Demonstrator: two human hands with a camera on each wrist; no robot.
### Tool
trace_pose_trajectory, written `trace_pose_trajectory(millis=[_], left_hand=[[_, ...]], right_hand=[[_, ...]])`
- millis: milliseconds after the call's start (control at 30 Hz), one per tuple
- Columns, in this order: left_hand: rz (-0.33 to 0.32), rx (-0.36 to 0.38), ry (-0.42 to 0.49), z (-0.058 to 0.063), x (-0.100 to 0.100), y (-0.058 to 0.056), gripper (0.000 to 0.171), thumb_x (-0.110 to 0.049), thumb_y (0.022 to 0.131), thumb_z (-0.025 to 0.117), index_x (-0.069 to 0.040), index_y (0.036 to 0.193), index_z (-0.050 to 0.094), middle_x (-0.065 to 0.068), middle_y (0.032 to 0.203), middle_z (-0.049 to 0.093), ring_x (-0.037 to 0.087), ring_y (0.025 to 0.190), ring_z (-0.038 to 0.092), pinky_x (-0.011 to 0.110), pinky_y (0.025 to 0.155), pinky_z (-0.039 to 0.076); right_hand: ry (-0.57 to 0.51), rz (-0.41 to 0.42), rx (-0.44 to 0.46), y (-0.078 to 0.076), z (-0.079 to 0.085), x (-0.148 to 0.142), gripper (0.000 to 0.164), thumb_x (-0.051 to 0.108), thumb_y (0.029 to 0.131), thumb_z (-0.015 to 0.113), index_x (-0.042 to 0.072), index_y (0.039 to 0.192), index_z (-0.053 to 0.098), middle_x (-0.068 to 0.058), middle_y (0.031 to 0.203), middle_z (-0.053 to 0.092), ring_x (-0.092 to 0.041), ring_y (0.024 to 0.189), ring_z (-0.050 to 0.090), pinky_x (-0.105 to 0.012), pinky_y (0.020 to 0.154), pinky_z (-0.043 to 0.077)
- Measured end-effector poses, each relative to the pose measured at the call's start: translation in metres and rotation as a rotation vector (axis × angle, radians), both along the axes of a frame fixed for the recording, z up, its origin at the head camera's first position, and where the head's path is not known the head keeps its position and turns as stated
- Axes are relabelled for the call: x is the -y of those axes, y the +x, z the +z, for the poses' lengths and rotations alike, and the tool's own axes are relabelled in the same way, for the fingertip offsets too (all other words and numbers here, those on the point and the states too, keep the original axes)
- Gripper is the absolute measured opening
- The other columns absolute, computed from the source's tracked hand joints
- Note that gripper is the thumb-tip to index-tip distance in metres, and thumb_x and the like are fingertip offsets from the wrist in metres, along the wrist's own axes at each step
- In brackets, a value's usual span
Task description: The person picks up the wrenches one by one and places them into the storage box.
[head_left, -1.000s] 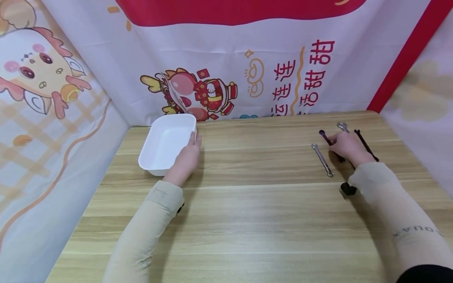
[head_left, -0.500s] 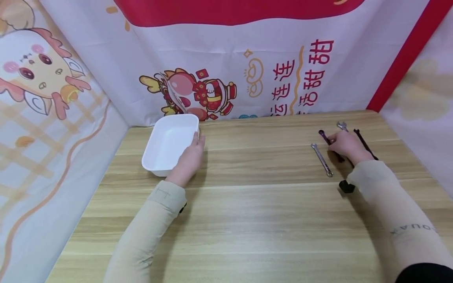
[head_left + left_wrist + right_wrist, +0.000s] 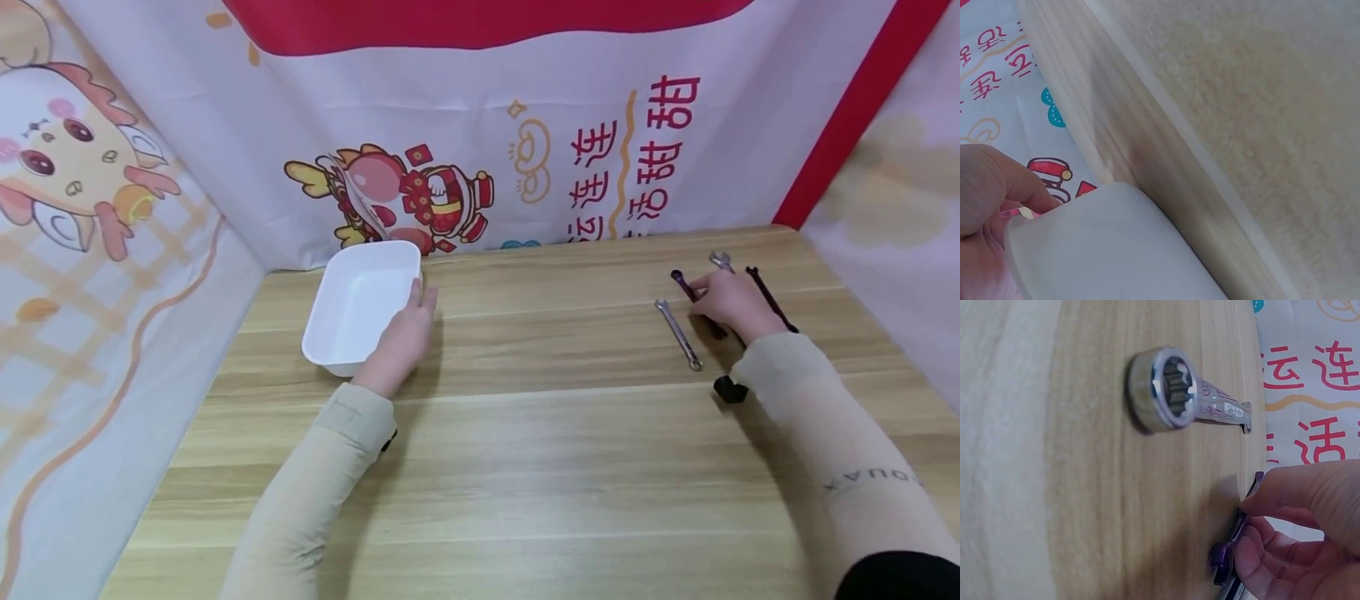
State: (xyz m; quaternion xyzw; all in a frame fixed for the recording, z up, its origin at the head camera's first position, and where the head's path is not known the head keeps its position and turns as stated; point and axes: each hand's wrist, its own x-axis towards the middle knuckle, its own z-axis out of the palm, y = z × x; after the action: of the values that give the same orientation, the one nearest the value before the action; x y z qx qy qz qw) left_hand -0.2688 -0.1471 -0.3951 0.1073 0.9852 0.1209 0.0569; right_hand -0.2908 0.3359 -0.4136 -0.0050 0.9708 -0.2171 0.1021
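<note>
My left hand [image 3: 403, 340] grips the right wall of a white plastic bin [image 3: 351, 304] at the table's back left. In the left wrist view, the bin's wall [image 3: 1116, 250] hides part of the fingers. At the right, my right hand [image 3: 738, 302] pinches a purple combination wrench [image 3: 681, 283] between thumb and fingers. That wrench lies low against the table in the right wrist view. A silver combination wrench [image 3: 678, 335] lies just left of this hand, its ring end [image 3: 1159, 390] large in the right wrist view. Another silver wrench [image 3: 722, 261] is partly hidden behind the hand.
A black wrench [image 3: 771, 298] lies right of the right hand. Wooden tabletop [image 3: 525, 467] stretches between the hands and toward me. Printed cloth [image 3: 465, 100] hangs along the back edge, with more cloth at both sides. A small black block [image 3: 730, 389] sits under the right wrist.
The bin and my left hand have shifted slightly right. My right hand stays at the purple wrench with little change. The head view has tilted slightly.
</note>
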Motion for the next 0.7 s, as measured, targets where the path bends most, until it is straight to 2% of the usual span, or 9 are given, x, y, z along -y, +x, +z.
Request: trace_pose_trajectory(millis=[333,500,600,700], left_hand=[[-0.023,0.030,-0.006,0.000,-0.005,-0.006,0.069,0.015,0.097,0.044,0.003,0.161,0.022,0.031,0.166,0.002,0.043,0.115,0.061,0.046,0.084,0.058],[0.009,0.047,-0.004,0.005,-0.002,-0.009,0.071,0.011,0.096,0.047,0.002,0.162,0.021,0.031,0.166,0.001,0.043,0.111,0.062,0.047,0.085,0.057],[0.014,0.064,-0.009,0.007,-0.003,-0.010,0.068,0.011,0.099,0.043,0.001,0.162,0.020,0.030,0.166,0.000,0.043,0.115,0.061,0.048,0.089,0.056],[-0.018,0.071,0.000,0.007,-0.007,-0.011,0.065,0.012,0.101,0.038,0.001,0.162,0.020,0.029,0.167,-0.002,0.042,0.119,0.059,0.046,0.090,0.056]], right_hand=[[0.012,-0.012,0.019,-0.002,0.002,0.002,0.054,0.010,0.091,0.070,-0.011,0.138,0.057,-0.035,0.125,0.063,-0.042,0.103,0.065,-0.061,0.092,0.050],[0.013,-0.004,0.002,-0.010,0.008,0.011,0.051,0.009,0.090,0.070,-0.009,0.136,0.059,-0.035,0.128,0.061,-0.042,0.107,0.061,-0.062,0.095,0.047],[0.034,0.011,0.012,-0.012,0.011,0.013,0.050,0.010,0.089,0.070,-0.008,0.135,0.061,-0.034,0.129,0.061,-0.043,0.111,0.059,-0.062,0.098,0.045],[0.059,0.018,0.029,-0.007,0.013,0.008,0.050,0.011,0.089,0.069,-0.009,0.134,0.060,-0.035,0.129,0.060,-0.046,0.112,0.057,-0.064,0.098,0.045]])
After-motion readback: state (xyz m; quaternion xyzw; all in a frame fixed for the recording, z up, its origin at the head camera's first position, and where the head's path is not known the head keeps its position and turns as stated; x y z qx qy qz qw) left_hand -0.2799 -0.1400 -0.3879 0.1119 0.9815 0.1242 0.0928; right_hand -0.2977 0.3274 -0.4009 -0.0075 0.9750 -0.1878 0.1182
